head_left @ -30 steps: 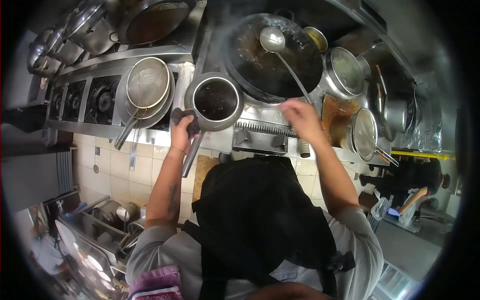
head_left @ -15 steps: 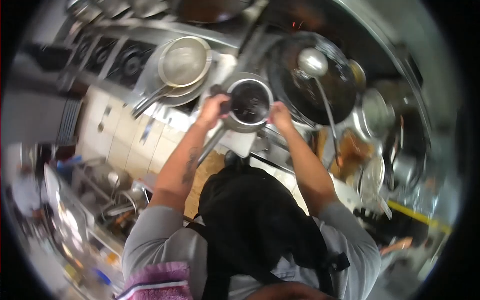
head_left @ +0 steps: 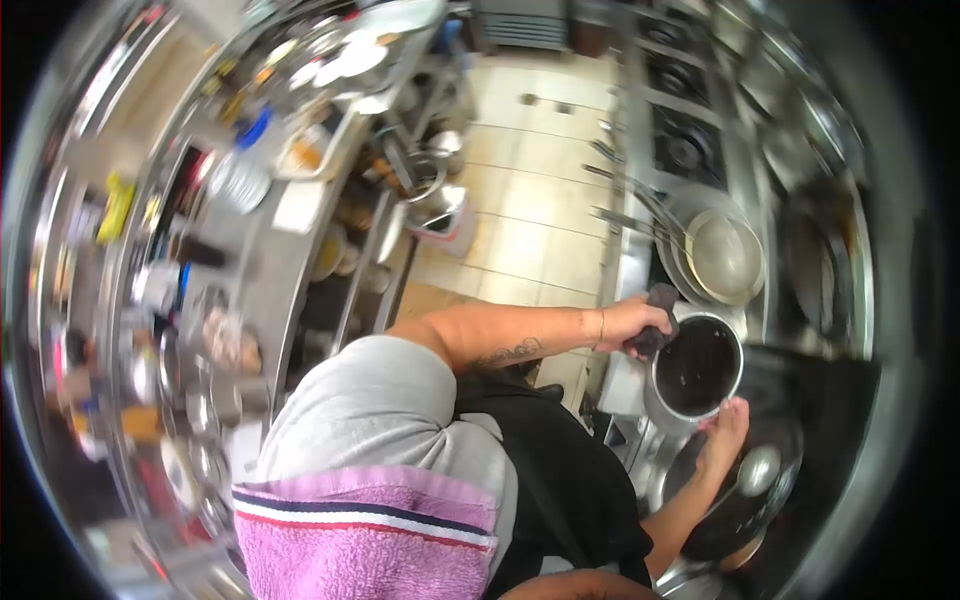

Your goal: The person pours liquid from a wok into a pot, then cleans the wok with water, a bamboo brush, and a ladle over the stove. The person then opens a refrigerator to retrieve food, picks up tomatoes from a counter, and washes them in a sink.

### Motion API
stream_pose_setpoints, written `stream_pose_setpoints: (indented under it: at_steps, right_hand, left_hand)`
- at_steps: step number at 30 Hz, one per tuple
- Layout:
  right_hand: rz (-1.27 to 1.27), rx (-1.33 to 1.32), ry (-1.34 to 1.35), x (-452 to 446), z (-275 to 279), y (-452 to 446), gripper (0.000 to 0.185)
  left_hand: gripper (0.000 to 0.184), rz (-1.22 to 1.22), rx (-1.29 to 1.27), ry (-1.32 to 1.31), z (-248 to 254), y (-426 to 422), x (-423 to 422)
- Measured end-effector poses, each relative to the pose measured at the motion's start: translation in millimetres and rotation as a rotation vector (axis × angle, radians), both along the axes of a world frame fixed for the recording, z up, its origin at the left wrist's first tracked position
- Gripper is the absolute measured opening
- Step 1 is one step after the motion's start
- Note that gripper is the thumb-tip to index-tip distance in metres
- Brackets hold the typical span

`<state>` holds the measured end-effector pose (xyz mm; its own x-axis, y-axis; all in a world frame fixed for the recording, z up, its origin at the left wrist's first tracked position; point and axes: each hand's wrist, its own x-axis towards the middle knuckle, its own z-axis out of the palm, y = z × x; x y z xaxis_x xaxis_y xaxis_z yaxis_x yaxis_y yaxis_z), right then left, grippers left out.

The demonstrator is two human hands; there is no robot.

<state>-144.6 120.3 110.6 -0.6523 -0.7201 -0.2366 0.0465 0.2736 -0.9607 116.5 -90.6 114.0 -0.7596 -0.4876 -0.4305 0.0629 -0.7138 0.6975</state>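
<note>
A metal pot [head_left: 664, 404] with dark liquid in it is between my hands, beside the stove's wok. My left hand [head_left: 632, 325] is closed at its near side, around a dark bunched piece [head_left: 655, 325] that looks like cloth against the pot wall. On the opposite side, my right hand [head_left: 728, 428] grips the rim, with its fingers partly hidden. The black wok [head_left: 783, 425] lies just past my right hand, and a ladle [head_left: 758, 468] rests in it. Strainers [head_left: 725, 257] with long handles sit stacked right beside the pot.
Gas burners [head_left: 688, 150] line the range beyond the strainers. Across the tiled floor [head_left: 520, 225], a steel counter [head_left: 275, 255] carries bowls, bottles and trays, with shelves below. A pink towel [head_left: 365, 535] hangs over my left shoulder.
My view has swung left, towards the aisle and the opposite counter. The pot stays in both hands and now appears farther right, near the strainers and wok.
</note>
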Motion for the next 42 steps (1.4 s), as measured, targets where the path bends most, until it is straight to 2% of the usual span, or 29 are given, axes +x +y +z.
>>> stream_pose_setpoints:
  at_steps: [3,8,13,15,17,20,29,31,34,38,41,42]
  right_hand:
    - [0.229,-0.031,-0.021,34.0,25.0,-45.8,0.007]
    - [0.543,-0.033,-0.088,126.2,21.0,-128.4,0.007]
    - [0.891,-0.054,-0.124,285.5,18.1,-214.3,0.008]
    - [0.995,-0.058,-0.146,357.0,8.6,-248.0,0.008]
    - [1.15,-0.016,-0.135,429.6,-4.6,-277.5,0.008]
    - [1.279,0.026,-0.162,546.8,-18.5,-315.8,0.006]
    - [1.735,0.121,-0.048,869.6,-55.9,-369.1,0.008]
    - [1.836,0.12,-0.119,931.2,-66.2,-372.9,0.01]
    - [1.879,0.076,-0.053,1013.4,-86.4,-369.4,0.009]
    - [1.965,0.007,0.025,1101.7,-113.3,-363.6,0.011]
    - [2.013,-0.096,0.074,1157.4,-136.1,-364.8,0.01]
    - [2.002,-0.065,0.059,1169.8,-125.4,-360.4,0.008]
  left_hand:
    - [0.019,0.173,-0.003,0.052,22.3,5.2,72.0]
    - [0.023,0.451,-0.058,0.011,54.9,18.7,208.1]
    - [0.025,0.806,-0.115,-0.045,46.3,35.9,356.1]
    - [0.023,1.022,-0.128,-0.041,44.3,44.9,411.3]
    - [0.024,1.161,-0.159,-0.073,9.9,46.2,471.1]
    - [0.024,1.372,-0.109,-0.122,19.3,61.8,550.1]
    - [0.026,1.834,-0.038,-0.195,-8.3,99.6,763.3]
    - [0.026,1.913,-0.029,-0.204,-15.5,103.9,804.9]
    - [0.024,2.074,0.011,-0.21,-34.6,111.4,855.3]
    - [0.024,2.152,0.057,-0.161,-66.3,121.4,922.5]
    - [0.021,2.229,0.092,-0.182,-71.2,122.5,968.5]
    - [0.02,2.213,0.117,-0.195,-69.9,124.2,983.2]
